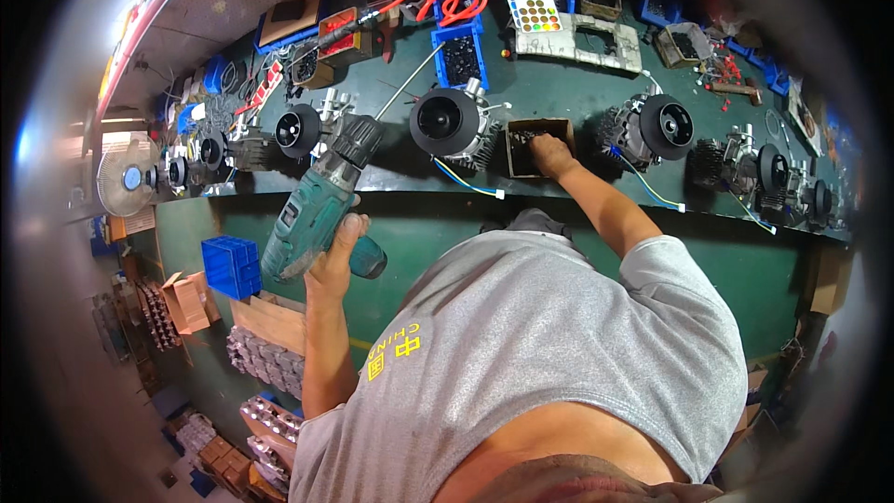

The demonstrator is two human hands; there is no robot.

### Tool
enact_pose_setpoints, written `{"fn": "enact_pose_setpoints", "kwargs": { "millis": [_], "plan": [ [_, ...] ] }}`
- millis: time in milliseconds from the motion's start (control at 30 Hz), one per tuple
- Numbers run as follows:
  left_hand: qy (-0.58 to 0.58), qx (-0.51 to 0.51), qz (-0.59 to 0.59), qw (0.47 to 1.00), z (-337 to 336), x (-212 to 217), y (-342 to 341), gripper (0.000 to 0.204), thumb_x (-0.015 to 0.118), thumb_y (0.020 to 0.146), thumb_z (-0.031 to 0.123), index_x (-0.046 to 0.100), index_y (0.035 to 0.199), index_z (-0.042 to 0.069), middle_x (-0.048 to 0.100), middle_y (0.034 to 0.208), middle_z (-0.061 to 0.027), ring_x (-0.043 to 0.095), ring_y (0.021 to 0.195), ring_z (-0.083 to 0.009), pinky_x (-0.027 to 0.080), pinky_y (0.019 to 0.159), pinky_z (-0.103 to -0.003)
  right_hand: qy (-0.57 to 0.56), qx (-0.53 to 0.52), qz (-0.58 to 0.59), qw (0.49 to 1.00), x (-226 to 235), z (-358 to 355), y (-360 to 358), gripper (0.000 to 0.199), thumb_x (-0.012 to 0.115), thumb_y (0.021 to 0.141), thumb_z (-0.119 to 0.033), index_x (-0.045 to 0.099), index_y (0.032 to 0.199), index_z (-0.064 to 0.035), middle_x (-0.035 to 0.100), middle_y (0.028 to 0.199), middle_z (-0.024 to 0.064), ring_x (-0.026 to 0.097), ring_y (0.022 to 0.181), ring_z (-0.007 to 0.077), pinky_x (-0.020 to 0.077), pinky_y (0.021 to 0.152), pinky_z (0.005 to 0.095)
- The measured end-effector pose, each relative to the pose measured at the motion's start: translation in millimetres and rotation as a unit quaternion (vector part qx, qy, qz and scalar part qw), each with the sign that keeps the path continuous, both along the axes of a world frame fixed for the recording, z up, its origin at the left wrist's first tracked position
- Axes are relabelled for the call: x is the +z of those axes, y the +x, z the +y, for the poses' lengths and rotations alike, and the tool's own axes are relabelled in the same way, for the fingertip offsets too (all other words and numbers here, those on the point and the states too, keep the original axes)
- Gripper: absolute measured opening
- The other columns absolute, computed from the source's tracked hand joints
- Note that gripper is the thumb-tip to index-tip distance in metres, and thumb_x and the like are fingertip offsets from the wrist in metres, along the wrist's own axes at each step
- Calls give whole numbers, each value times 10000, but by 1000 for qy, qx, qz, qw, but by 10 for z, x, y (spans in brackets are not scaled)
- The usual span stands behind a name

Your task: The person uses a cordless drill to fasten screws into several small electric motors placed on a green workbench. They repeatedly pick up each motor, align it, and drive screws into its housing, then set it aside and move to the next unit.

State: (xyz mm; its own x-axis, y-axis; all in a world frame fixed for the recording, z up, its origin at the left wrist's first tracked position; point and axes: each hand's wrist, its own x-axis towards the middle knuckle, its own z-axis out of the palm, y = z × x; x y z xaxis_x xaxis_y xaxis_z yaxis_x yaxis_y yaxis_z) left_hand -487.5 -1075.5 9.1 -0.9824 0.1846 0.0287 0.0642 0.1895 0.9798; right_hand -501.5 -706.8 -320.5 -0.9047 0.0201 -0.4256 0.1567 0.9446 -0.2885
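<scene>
My left hand (333,259) is clenched around the handle of a green cordless drill (321,200), holding it up off the green bench (559,98) with its long bit pointing toward the black-faced motor (451,121) in front of me. Just right of that motor sits a small brown box (533,144) of dark little parts, and my right hand (551,155) reaches down into it, fingers buried among the pieces, so I cannot tell whether they have closed on anything. Farther right, another motor (657,128) stands on the bench.
</scene>
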Motion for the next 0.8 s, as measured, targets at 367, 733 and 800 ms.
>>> {"fn": "enact_pose_setpoints", "kwargs": {
  "millis": [367, 733, 800],
  "plan": [
    [-5, -8, -50, 999, -16, -147, -229, 321, 729, 912, 139, 639, 1183, -8, 683, 1008, -84, 659, 797, -154, 567, 745, -303, -277, -233, 199, 911, 700, 4, -38, 162, 696, 859, -11, 607, 991, 15, 706, 895, 166, 719, 801, 288, 589, 753, 362],
    [-13, -79, -94, 992, -25, -314, -426, 324, 736, 900, 142, 647, 1170, -14, 681, 979, -93, 636, 806, -156, 554, 751, -321, -815, -393, 60, 421, 2033, -327, -640, 287, 629, 951, 0, 540, 1216, 64, 671, 1095, 202, 713, 1003, 297, 650, 820, 335],
    [-20, -81, -89, 993, -58, -345, -449, 344, 733, 901, 162, 635, 1153, -51, 666, 906, -103, 622, 744, -169, 561, 749, -343, -814, -408, 55, 409, 2107, -410, -655, 283, 635, 952, -10, 545, 1211, 57, 672, 1092, 197, 712, 1005, 292, 650, 818, 332]
  ]
}}
